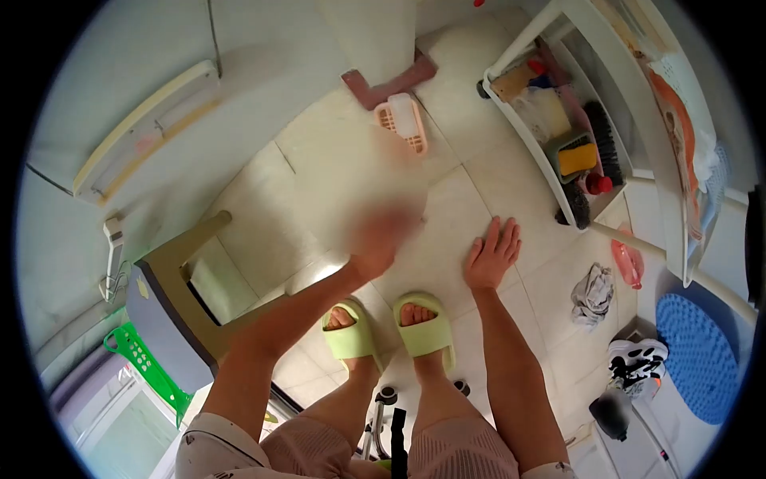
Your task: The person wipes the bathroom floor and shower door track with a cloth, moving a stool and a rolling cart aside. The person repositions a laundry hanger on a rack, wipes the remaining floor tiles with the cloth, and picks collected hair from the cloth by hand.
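My left hand (pixel 383 233) reaches forward over the tiled floor, its fingers smeared by a blur. Whether it holds anything cannot be made out. Beyond it lies a pink slotted basket (pixel 423 145) with a whitish block (pixel 404 116) in it, beside the foot of a pale column with a dark red base (pixel 391 86). To the right, my right hand (pixel 494 255) is open with fingers apart, palm down above or on the floor tiles (pixel 447 231); contact is unclear. Nothing shows in it. Both feet, in light green slippers (pixel 424 323), are below the hands.
At upper right stands a white shelf cart (pixel 523 132) holding brushes, a yellow sponge (pixel 576 159) and a red-capped bottle. A crumpled grey cloth (pixel 593 295), sneakers (pixel 637 355) and a blue textured oval mat (pixel 696 358) are at right. A grey-and-brown stool (pixel 171 319) stands left.
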`<state>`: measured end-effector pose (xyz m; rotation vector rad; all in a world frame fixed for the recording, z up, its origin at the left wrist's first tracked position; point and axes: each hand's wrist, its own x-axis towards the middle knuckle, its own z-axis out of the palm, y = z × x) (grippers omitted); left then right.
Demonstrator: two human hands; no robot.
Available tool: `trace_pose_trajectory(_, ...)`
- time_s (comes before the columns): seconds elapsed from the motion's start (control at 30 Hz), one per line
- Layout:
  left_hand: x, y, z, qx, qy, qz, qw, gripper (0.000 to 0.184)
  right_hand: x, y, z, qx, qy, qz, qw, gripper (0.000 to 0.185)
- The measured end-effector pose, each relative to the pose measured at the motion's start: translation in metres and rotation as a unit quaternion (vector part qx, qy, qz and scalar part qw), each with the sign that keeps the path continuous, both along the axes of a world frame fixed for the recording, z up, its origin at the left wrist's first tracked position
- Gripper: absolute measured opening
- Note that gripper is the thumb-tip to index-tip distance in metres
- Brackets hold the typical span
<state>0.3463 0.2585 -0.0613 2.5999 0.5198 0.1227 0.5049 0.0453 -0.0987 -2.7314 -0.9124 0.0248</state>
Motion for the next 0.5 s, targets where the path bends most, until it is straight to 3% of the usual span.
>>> trace_pose_trajectory(0.1, 0.048, -0.031, 0.002, -0.013, -0.038, -0.040, 0.998, 0.063, -0.001, 0.000, 0.005, 0.000, 0.006, 0.001, 1.000, 0.059)
trace_pose_trajectory(0.2, 0.119, -0.031, 0.005, 0.186, -0.009, -0.072, 0.980, 0.055, -0.001, 0.000, 0.004, 0.019, 0.004, -0.002, 1.000, 0.059)
trace_pose_trajectory(0.33, 0.199, 0.011, -0.019, 0.327, -0.011, -0.028, 0.944, 0.048, 0.000, -0.001, 0.004, 0.019, 0.010, -0.007, 1.000, 0.060)
trace_pose_trajectory(0.5, 0.211, 0.065, -0.006, 0.242, 0.135, 0.080, 0.958, 0.042, 0.000, -0.002, 0.003, 0.034, 0.008, -0.010, 0.999, 0.057)
